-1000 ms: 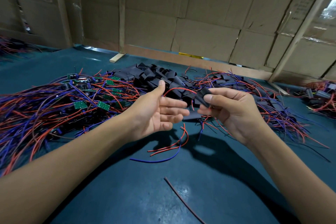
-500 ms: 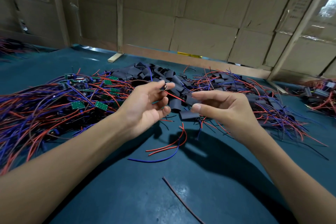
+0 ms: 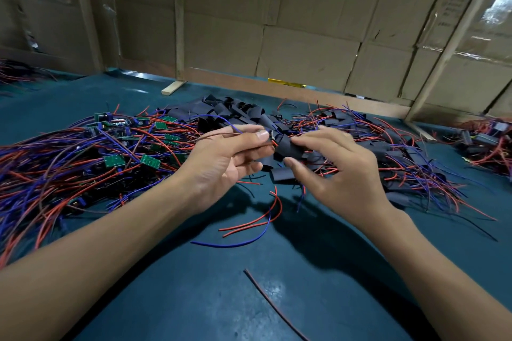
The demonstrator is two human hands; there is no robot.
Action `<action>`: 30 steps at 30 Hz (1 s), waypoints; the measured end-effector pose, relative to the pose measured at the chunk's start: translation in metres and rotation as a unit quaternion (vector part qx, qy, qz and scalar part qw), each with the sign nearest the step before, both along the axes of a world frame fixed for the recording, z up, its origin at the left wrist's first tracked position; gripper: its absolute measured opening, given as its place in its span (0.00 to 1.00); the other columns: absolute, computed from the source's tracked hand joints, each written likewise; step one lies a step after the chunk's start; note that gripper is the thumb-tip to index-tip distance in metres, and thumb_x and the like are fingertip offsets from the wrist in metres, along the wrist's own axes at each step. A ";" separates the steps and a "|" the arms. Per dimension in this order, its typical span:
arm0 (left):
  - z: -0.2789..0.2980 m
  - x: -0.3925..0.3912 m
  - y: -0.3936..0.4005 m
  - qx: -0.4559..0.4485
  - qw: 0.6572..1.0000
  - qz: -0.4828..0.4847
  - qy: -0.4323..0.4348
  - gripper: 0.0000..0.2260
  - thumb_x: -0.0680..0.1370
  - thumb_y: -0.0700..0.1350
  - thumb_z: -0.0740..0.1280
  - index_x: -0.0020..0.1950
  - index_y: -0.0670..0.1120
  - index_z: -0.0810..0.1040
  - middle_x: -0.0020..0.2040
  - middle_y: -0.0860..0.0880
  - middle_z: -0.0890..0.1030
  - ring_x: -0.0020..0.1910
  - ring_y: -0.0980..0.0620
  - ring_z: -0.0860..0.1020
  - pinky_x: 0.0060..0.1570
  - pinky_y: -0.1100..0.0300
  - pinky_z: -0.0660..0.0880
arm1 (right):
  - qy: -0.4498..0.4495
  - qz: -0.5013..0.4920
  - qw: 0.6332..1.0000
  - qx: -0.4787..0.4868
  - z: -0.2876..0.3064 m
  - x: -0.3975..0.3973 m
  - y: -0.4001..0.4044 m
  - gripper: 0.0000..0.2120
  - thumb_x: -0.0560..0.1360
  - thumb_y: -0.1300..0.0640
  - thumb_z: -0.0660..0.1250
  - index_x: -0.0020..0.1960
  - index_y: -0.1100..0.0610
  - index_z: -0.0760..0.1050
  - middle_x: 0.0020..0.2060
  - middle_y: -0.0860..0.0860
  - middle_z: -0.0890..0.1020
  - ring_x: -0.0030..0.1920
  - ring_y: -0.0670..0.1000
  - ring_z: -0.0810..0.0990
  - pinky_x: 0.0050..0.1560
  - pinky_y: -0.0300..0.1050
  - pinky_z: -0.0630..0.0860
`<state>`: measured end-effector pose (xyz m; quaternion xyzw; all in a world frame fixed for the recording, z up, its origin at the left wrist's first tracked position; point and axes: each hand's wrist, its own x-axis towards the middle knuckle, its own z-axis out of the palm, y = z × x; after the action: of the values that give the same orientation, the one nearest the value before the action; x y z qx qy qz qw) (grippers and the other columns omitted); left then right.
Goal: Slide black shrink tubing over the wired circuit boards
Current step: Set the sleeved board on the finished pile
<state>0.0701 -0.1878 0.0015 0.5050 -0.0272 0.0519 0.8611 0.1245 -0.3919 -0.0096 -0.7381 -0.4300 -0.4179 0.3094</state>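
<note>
From the head camera, both forearms reach in over a dark teal desk (image 3: 194, 299). The left hand (image 3: 221, 166) is turned palm-up, its thumb and forefinger pinched together on the end of a small wired circuit board (image 3: 271, 138); only a sliver of the board shows past the thumb tip, with a red lead at its edge, and brown and blue wires (image 3: 221, 133) run back over the forefinger toward the left. The right hand (image 3: 340, 174) meets it from the other side: its thumb and fingers curl round a piece of black shrink tubing (image 3: 285, 147), which sits between the two hands with its near mouth right against the board end. How far the board has entered the tubing cannot be told, since fingers and tubing hide the joint.

Just below the hands, a flat loose tubing piece (image 3: 281, 174) lies on the desk, and a few red and blue loose wires (image 3: 257, 219) curl beneath it. To the left spreads a tangle of red and blue wires with bare green boards (image 3: 113, 160) among them. Behind the hands lies a heap of black tubing pieces (image 3: 230, 111), and to the right a pile of wires mixed with black tubing (image 3: 388, 144). A single brown wire (image 3: 271, 304) lies on the near desk. Cardboard panels (image 3: 304, 22) stand behind the desk.
</note>
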 end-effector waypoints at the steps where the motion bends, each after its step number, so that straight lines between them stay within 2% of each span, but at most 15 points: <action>1: 0.000 0.000 -0.001 0.012 1.000 0.002 -0.007 0.08 0.67 0.41 0.75 0.46 0.45 0.85 0.45 0.43 0.86 0.43 0.48 0.85 0.36 0.61 0.78 | 0.006 0.011 1.000 0.002 0.000 -0.001 0.001 0.13 0.72 0.61 0.79 0.55 0.64 0.84 0.50 0.56 0.85 0.50 0.55 0.84 0.58 0.53 0.79; 3: -0.001 -0.001 -0.003 0.036 0.999 0.006 -0.017 0.11 0.66 0.42 0.76 0.47 0.44 0.84 0.44 0.45 0.86 0.41 0.50 0.84 0.35 0.61 0.77 | 0.005 0.018 1.000 0.001 0.001 -0.004 0.003 0.13 0.72 0.63 0.79 0.54 0.66 0.84 0.50 0.58 0.85 0.50 0.55 0.85 0.56 0.47 0.80; 8: -0.002 -0.001 -0.004 0.046 0.998 0.019 -0.028 0.09 0.66 0.43 0.76 0.46 0.44 0.84 0.41 0.46 0.84 0.38 0.52 0.82 0.34 0.61 0.77 | 0.010 0.019 0.999 0.030 0.001 -0.006 0.004 0.12 0.72 0.65 0.78 0.55 0.67 0.83 0.50 0.58 0.85 0.50 0.53 0.84 0.58 0.40 0.77; 12: -0.001 -0.001 -0.003 0.021 1.000 0.011 -0.017 0.13 0.67 0.41 0.76 0.50 0.42 0.82 0.41 0.45 0.84 0.37 0.51 0.83 0.33 0.62 0.77 | -0.005 0.021 0.999 0.041 0.001 -0.008 0.007 0.13 0.72 0.65 0.78 0.55 0.67 0.83 0.51 0.58 0.85 0.51 0.52 0.84 0.59 0.40 0.77; 16: 0.000 -0.002 -0.001 0.004 1.000 -0.018 0.003 0.10 0.67 0.41 0.75 0.47 0.42 0.84 0.41 0.46 0.84 0.38 0.52 0.84 0.35 0.62 0.79 | 0.003 0.035 0.999 0.031 0.001 -0.006 0.005 0.13 0.72 0.65 0.78 0.55 0.67 0.83 0.52 0.58 0.85 0.52 0.52 0.85 0.60 0.41 0.77; 20: 0.000 -0.003 0.001 -0.011 0.999 -0.034 0.006 0.10 0.69 0.42 0.74 0.48 0.43 0.84 0.42 0.46 0.85 0.39 0.52 0.84 0.35 0.62 0.79 | 0.009 0.038 0.999 0.029 0.002 -0.006 0.005 0.13 0.72 0.66 0.78 0.55 0.67 0.83 0.52 0.58 0.85 0.52 0.52 0.85 0.60 0.41 0.77; 24: 0.000 -0.002 0.002 -0.028 0.999 -0.044 0.006 0.06 0.70 0.41 0.73 0.44 0.44 0.87 0.43 0.46 0.85 0.39 0.52 0.84 0.36 0.62 0.79 | 0.015 0.037 0.998 0.037 0.002 -0.009 0.007 0.14 0.72 0.65 0.78 0.57 0.67 0.83 0.52 0.58 0.85 0.52 0.52 0.85 0.60 0.41 0.78; 30: -0.001 -0.002 0.005 -0.033 0.997 -0.064 0.007 0.05 0.71 0.42 0.73 0.45 0.45 0.87 0.45 0.46 0.85 0.41 0.52 0.83 0.38 0.61 0.79 | 0.030 0.029 0.998 0.036 0.000 -0.008 0.008 0.15 0.72 0.65 0.79 0.57 0.66 0.83 0.51 0.56 0.86 0.51 0.48 0.84 0.60 0.38 0.76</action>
<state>0.0678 -0.1832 0.0005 0.4736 -0.0516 -0.0062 0.8792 0.1164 -0.3842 -0.0092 -0.7256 -0.4266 -0.4016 0.3608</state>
